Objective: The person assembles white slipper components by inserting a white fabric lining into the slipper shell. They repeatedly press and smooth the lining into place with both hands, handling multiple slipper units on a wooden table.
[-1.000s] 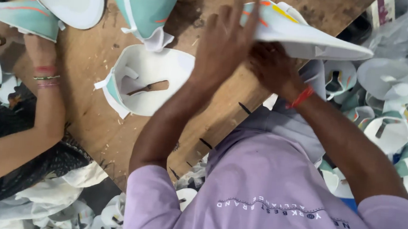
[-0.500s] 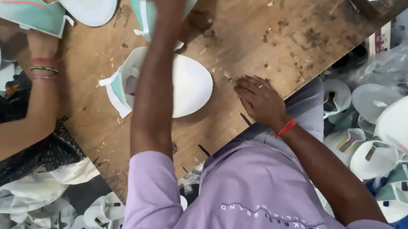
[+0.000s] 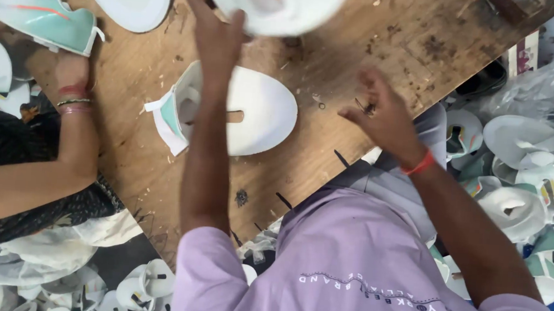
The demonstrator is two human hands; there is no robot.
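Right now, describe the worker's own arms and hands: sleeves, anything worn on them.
Both arms are bare from short lilac T-shirt sleeves down. The left hand wears nothing that shows: no glove, no band. The right hand is also ungloved, with a thin red band around its wrist. No rings can be made out on either hand.
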